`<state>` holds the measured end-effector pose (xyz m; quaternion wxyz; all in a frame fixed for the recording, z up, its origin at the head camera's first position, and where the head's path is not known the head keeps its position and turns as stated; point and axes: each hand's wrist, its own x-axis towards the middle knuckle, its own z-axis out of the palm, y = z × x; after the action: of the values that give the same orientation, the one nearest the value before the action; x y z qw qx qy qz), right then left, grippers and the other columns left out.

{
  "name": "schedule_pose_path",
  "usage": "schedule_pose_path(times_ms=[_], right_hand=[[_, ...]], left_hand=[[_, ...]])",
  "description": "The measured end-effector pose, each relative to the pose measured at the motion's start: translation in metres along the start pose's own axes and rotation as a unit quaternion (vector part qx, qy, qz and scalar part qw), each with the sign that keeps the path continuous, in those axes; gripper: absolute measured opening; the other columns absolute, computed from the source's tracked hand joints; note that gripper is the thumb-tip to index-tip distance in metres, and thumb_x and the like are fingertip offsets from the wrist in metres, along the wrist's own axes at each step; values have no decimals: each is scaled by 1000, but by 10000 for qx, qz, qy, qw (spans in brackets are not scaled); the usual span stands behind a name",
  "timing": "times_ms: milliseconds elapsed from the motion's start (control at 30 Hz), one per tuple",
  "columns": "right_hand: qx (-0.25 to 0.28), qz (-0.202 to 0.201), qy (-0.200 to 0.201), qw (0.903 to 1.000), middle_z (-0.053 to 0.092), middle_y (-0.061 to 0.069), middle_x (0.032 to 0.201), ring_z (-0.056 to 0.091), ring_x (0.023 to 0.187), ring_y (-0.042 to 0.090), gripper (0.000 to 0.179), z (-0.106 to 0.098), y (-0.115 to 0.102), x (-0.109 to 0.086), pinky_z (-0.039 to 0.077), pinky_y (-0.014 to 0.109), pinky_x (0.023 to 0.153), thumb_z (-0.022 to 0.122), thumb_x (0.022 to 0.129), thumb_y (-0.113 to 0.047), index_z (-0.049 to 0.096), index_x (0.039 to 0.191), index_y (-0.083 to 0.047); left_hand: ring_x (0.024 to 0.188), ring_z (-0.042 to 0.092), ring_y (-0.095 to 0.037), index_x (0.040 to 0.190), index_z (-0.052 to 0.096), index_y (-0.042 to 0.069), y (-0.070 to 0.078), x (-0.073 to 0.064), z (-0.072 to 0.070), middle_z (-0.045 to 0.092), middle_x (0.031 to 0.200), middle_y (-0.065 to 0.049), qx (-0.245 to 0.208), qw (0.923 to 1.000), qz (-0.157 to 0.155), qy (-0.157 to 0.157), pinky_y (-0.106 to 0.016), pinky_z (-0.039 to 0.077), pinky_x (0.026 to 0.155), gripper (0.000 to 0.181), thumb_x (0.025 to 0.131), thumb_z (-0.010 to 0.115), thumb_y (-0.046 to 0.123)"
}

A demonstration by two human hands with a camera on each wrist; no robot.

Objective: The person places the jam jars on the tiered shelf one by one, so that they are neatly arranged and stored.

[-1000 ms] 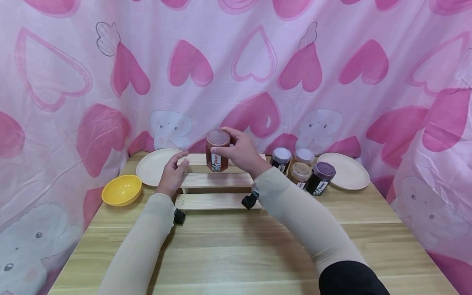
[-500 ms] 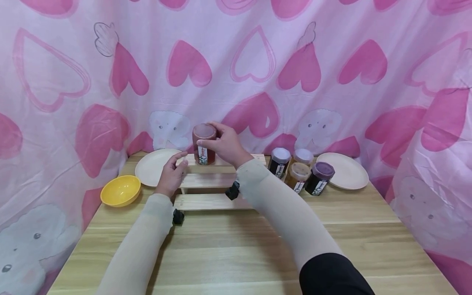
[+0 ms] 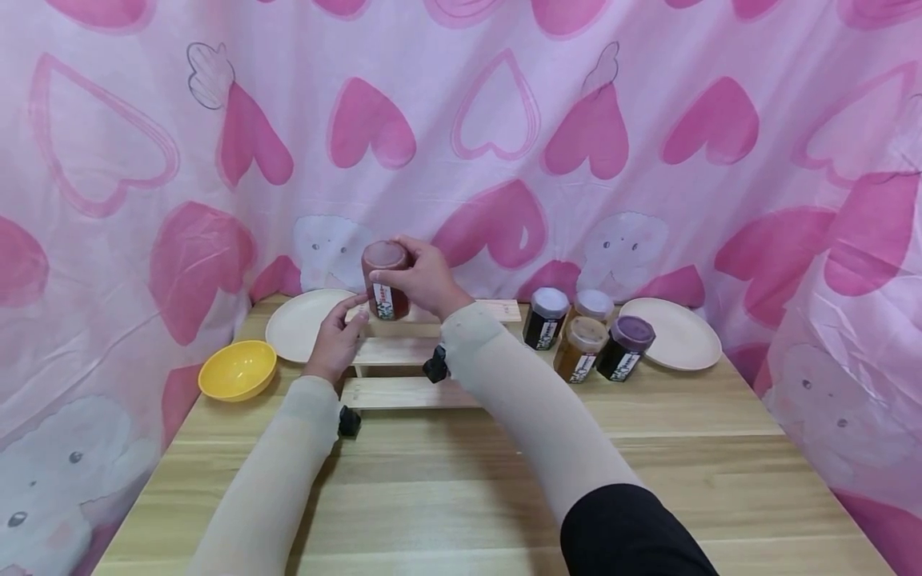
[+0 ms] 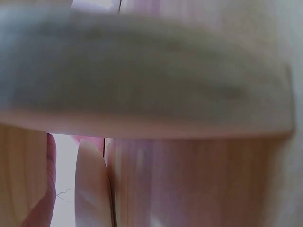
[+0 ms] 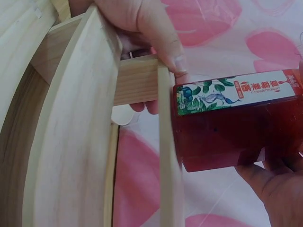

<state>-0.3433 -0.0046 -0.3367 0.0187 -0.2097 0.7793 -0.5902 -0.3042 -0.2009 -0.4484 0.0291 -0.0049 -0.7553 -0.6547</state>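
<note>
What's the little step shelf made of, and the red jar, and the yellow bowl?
The step shelf looks like pale, unpainted wood: grain lines run along its boards. The red jar could be glass or clear plastic: its sides are shiny and red shows through. The yellow bowl seems to be plastic, smooth and evenly coloured, but glazed pottery can't be ruled out.

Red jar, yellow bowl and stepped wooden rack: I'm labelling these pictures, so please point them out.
Red jar (image 5: 227,132), right wrist view: bare side beside the label.
Yellow bowl (image 3: 238,370), head view: inner surface.
Wooden rack (image 3: 406,393), head view: top of its lowest step.
</note>
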Motion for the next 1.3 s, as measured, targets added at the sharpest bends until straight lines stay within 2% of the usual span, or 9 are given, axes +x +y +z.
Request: schedule_pose_path(times_ms=[100,200,333,467,733,933,1033,1133,1300], right_hand=[[-52,36,-20,10000,67,7,135,65,123,23,64,1,3,2,54,39,107,88,89,-23,61,146,-17],[-44,32,-13,10000,67,8,135,66,123,23,65,1,5,4,54,38,106,89,88,-23,60,147,-17],[32,51,-51,10000,67,8,137,66,124,23,69,0,7,6,53,38,107,88,88,-22,58,150,-16],[17,60,-99,9999,65,10,140,64,126,24,73,0,8,7,52,38,108,87,89,-22,54,154,-15],[79,92,-197,9997,61,15,146,62,131,26,86,-3,8,5,50,39,111,86,91,-24,41,162,-12],[600,207,-198,9978,58,14,152,60,135,26,89,-8,9,-3,56,43,103,86,91,-23,36,165,-18],[685,150,-170,9974,54,11,156,57,139,25,86,-13,8,-10,54,42,106,85,92,-22,39,164,-21],[472,63,-138,9988,51,11,160,54,143,26,85,-18,10,-19,48,39,113,86,91,-24,40,163,-22],[140,16,-199,9997,48,9,163,51,146,26,86,-32,14,-37,46,40,116,86,91,-29,40,164,-23]], left_hand=[[93,50,-20,159,46,15,5,-1,1,48,146,-11,-76,9999,-104,-32,-22,44,74,47,113,50,25],[92,49,-15,159,46,18,-2,3,1,49,145,-11,-68,9999,-87,-14,-22,44,75,47,113,50,28],[106,51,-12,160,45,20,-12,8,2,45,156,-10,-126,9999,-29,-19,-26,47,90,49,113,50,32],[120,48,-14,160,45,22,-13,8,3,40,164,-7,-138,9999,28,-3,-33,44,102,50,113,50,35],[120,47,-17,160,44,16,5,-2,3,40,164,-12,-95,9999,-77,-25,-28,43,97,48,113,49,27],[115,50,-17,160,45,12,22,-15,3,42,161,-17,-49,10000,16,-70,-26,46,93,48,113,49,25],[108,52,-17,159,46,12,23,-17,2,47,154,-18,34,10000,67,-25,-23,47,86,48,113,50,26],[96,53,-15,158,47,11,22,-16,2,53,141,-14,2,10000,62,19,-22,46,80,47,113,51,24],[86,50,-9,158,47,13,2,-3,2,54,132,-8,-169,9998,75,58,-21,47,76,47,113,51,25]])
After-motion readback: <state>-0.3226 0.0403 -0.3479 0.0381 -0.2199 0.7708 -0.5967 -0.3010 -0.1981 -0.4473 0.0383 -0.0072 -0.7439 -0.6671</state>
